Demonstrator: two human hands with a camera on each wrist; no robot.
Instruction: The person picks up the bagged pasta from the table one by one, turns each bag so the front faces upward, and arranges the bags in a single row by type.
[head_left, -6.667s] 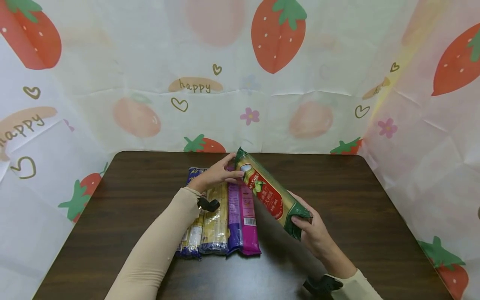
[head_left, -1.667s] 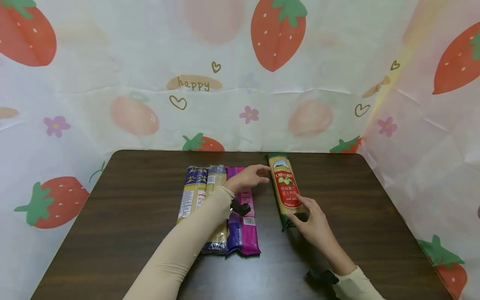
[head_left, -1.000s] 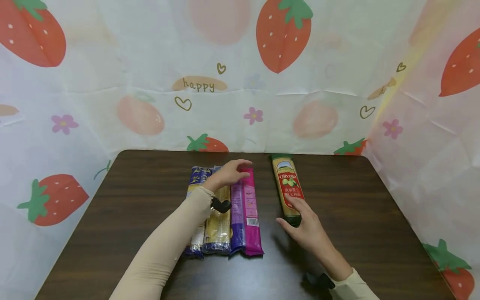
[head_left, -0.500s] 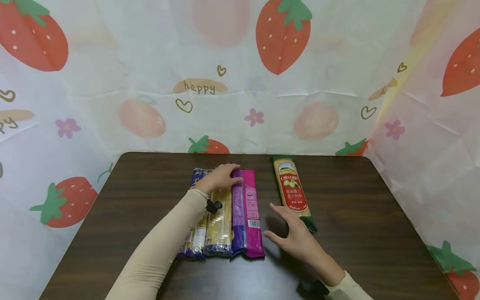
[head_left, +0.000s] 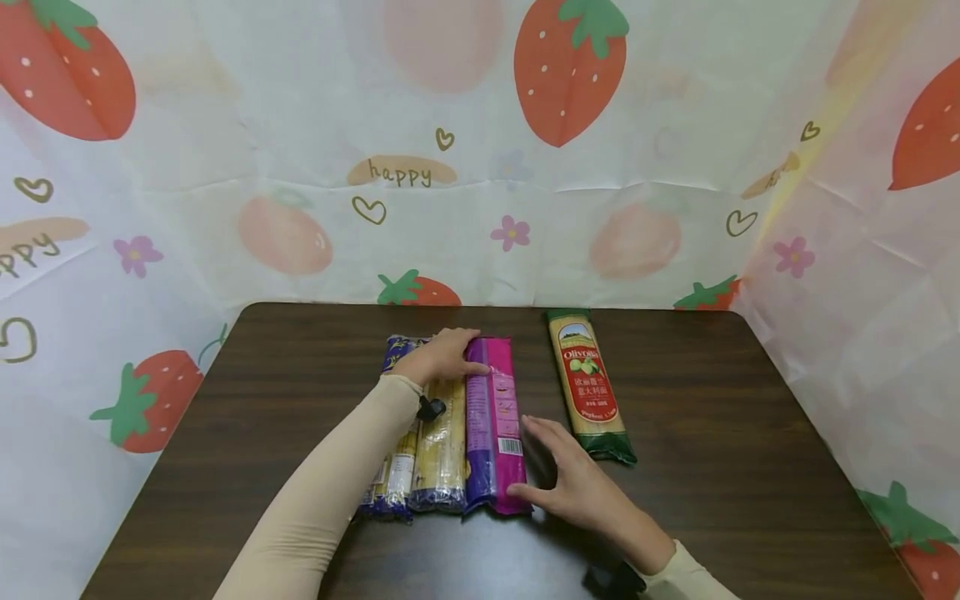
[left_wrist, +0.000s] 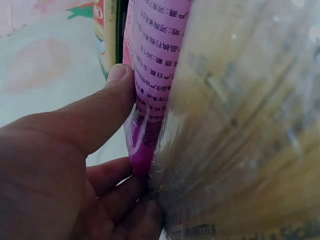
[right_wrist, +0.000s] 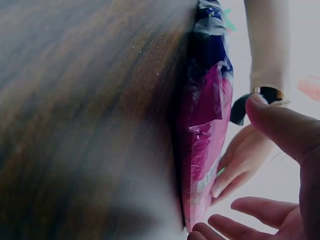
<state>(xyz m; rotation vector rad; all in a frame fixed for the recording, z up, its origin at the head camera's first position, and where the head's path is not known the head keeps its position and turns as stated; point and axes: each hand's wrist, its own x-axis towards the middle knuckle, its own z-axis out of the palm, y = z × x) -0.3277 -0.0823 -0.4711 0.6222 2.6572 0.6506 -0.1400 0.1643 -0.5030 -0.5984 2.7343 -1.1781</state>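
In the head view, a long pink-and-purple packet [head_left: 498,417] lies at the right end of a row with a clear packet of long yellow noodles [head_left: 441,446] and a blue-and-yellow noodle packet [head_left: 394,475]. My left hand [head_left: 438,357] grips the far end of the pink-and-purple packet; the left wrist view has its thumb [left_wrist: 116,80] against the packet and fingers curled at its end. With thumb and fingers spread, my right hand [head_left: 577,483] is close beside the packet's near right edge. A green-and-gold spaghetti packet [head_left: 588,387] lies apart to the right, label up.
Everything lies on a dark brown wooden table [head_left: 712,467]. Behind and beside it hangs a white cloth [head_left: 555,192] printed with strawberries, close to the table's back edge.
The spaghetti packet, earlier held in both hands, has been laid down to the right and released. Both hands have since moved left to the pink-and-purple packet.
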